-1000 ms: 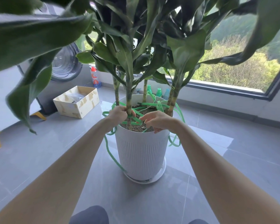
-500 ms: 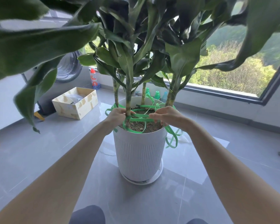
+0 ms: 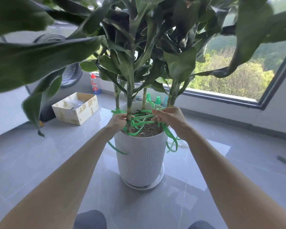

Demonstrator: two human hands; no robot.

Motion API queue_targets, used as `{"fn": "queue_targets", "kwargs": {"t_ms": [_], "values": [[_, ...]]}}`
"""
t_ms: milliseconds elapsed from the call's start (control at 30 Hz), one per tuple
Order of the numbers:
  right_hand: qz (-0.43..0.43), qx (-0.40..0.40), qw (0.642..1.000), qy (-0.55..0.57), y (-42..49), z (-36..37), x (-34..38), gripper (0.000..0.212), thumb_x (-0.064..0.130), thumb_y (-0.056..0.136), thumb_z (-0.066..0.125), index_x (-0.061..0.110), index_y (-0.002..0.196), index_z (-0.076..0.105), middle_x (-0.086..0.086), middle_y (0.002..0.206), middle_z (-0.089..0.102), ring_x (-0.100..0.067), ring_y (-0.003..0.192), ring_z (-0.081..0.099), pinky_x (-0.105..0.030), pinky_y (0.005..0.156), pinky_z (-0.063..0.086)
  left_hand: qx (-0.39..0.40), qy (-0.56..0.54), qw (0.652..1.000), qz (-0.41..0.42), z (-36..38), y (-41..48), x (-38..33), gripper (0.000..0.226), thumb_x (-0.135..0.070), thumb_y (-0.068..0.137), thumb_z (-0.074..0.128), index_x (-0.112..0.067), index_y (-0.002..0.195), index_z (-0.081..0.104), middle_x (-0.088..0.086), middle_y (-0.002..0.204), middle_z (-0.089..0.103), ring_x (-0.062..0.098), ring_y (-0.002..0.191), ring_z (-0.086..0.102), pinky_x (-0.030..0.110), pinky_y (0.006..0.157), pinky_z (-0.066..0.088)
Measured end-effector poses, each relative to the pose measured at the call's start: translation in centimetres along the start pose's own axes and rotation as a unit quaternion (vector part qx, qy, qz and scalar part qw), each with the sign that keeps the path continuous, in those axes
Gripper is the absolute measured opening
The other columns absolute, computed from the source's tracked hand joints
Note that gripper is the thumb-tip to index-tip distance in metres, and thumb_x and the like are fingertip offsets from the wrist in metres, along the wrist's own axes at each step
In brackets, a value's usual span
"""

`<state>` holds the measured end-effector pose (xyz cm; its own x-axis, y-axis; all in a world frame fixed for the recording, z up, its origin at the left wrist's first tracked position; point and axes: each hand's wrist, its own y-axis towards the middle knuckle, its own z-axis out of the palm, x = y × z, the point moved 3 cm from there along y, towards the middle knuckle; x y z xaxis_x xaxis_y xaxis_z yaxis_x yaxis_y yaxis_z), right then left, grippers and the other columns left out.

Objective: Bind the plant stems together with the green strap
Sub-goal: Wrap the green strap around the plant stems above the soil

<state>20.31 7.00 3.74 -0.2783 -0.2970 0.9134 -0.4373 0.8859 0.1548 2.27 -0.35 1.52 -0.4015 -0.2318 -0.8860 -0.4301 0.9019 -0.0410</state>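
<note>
A person's left hand [image 3: 118, 121] grips the green strap [image 3: 143, 115] against the front stem [image 3: 129, 103], apparently anchoring it, while the right hand [image 3: 171, 120] pinches loops stretched between both hands, slack dangling below it over the white pot [image 3: 140, 156].

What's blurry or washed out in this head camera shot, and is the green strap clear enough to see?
Head view: the near leaves at top left are soft; the window is bright but the trees outside stay readable; the wide lens bows its frame; the floor tiles carry pale glare beside the white pot; the green strap is sharp.
</note>
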Motion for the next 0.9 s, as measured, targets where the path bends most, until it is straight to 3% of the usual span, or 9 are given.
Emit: {"fn": "queue_targets", "kwargs": {"t_ms": [67, 200, 333, 533, 600, 667, 767, 833, 900], "values": [[0.000, -0.004, 1.000, 0.022, -0.2, 0.1, 0.2, 0.047, 0.026, 0.085, 0.067, 0.014, 0.045, 0.047, 0.005, 0.040, 0.046, -0.011, 0.055, 0.063, -0.037, 0.090, 0.050, 0.003, 0.000, 1.000, -0.005, -0.1, 0.0, 0.1, 0.043, 0.011, 0.091, 0.035, -0.006, 0.118, 0.064, 0.006, 0.106, 0.058, 0.019, 0.103, 0.050, 0.021, 0.091, 0.037], [-0.047, -0.033, 0.996, -0.073, -0.1, -0.5, 0.9, 0.047, 0.031, 0.087, 0.064, 0.015, 0.047, 0.045, 0.001, 0.044, 0.038, -0.010, 0.041, 0.035, -0.028, 0.064, 0.044, 0.005, 0.001, 1.000, -0.020, -0.2, 0.0, 0.3, 0.042, 0.011, 0.089, 0.035, -0.010, 0.111, 0.065, 0.008, 0.106, 0.060, 0.027, 0.114, 0.054, 0.033, 0.107, 0.038], [-0.067, -0.019, 0.982, -0.173, 0.3, -1.3, 1.0, 0.047, 0.033, 0.087, 0.065, 0.010, 0.048, 0.050, 0.008, 0.036, 0.044, -0.004, 0.033, 0.032, -0.027, 0.057, 0.041, 0.005, 0.007, 1.000, -0.024, -0.1, -0.3, 0.1, 0.043, 0.009, 0.091, 0.035, -0.008, 0.121, 0.061, 0.005, 0.110, 0.056, 0.014, 0.103, 0.046, 0.018, 0.089, 0.031], [-0.026, 0.007, 0.934, -0.357, -0.3, -2.1, 1.4, 0.061, 0.058, 0.081, 0.062, 0.020, 0.047, 0.028, 0.006, 0.046, 0.028, -0.012, 0.042, 0.027, -0.025, 0.048, 0.022, -0.006, 0.016, 1.000, -0.015, -0.1, -0.6, -0.2, 0.043, 0.008, 0.093, 0.032, -0.005, 0.122, 0.060, 0.005, 0.109, 0.055, 0.011, 0.089, 0.048, 0.024, 0.083, 0.038], [-0.006, 0.031, 0.936, -0.351, -0.3, -2.2, 1.5, 0.059, 0.060, 0.080, 0.061, 0.021, 0.048, 0.031, 0.006, 0.046, 0.031, -0.011, 0.042, 0.031, -0.025, 0.051, 0.028, -0.010, 0.016, 1.000, -0.007, 0.1, -0.6, -0.3, 0.040, 0.007, 0.094, 0.032, -0.003, 0.120, 0.060, 0.002, 0.103, 0.053, 0.008, 0.077, 0.045, 0.021, 0.075, 0.038], [0.002, 0.031, 0.968, -0.250, -0.2, -2.5, 1.3, 0.053, 0.053, 0.082, 0.063, 0.014, 0.051, 0.045, 0.004, 0.046, 0.040, -0.007, 0.039, 0.037, -0.026, 0.058, 0.038, -0.009, 0.010, 1.000, -0.006, 0.2, -0.7, -0.4, 0.039, 0.007, 0.095, 0.031, -0.001, 0.120, 0.060, 0.005, 0.103, 0.055, 0.008, 0.075, 0.045, 0.015, 0.068, 0.032], [0.002, -0.015, 0.995, -0.094, -0.5, -3.2, 1.4, 0.048, 0.037, 0.087, 0.065, -0.010, 0.076, 0.064, 0.005, 0.043, 0.044, -0.002, 0.035, 0.039, -0.027, 0.062, 0.049, -0.010, -0.001, 1.000, -0.014, 0.3, -1.0, -0.5, 0.040, 0.007, 0.095, 0.030, -0.002, 0.122, 0.059, 0.013, 0.123, 0.060, 0.015, 0.095, 0.050, 0.023, 0.085, 0.039], [-0.014, -0.031, 0.993, -0.114, -0.7, -3.4, 1.6, 0.045, 0.033, 0.088, 0.065, -0.005, 0.064, 0.061, 0.009, 0.039, 0.036, 0.000, 0.032, 0.031, -0.019, 0.048, 0.036, -0.009, 0.004, 1.000, -0.023, 0.3, -1.1, -0.6, 0.041, 0.005, 0.097, 0.030, -0.004, 0.122, 0.060, 0.013, 0.129, 0.058, 0.022, 0.104, 0.050, 0.029, 0.093, 0.040], [-0.016, -0.020, 0.985, -0.173, -0.8, -3.4, 1.5, 0.050, 0.034, 0.086, 0.067, 0.011, 0.049, 0.043, 0.006, 0.043, 0.034, -0.002, 0.034, 0.026, -0.019, 0.044, 0.025, -0.006, 0.002, 1.000, -0.020, 0.4, -1.0, -0.5, 0.040, 0.004, 0.097, 0.030, -0.005, 0.123, 0.059, 0.009, 0.128, 0.059, 0.016, 0.099, 0.045, 0.021, 0.080, 0.036]]}}
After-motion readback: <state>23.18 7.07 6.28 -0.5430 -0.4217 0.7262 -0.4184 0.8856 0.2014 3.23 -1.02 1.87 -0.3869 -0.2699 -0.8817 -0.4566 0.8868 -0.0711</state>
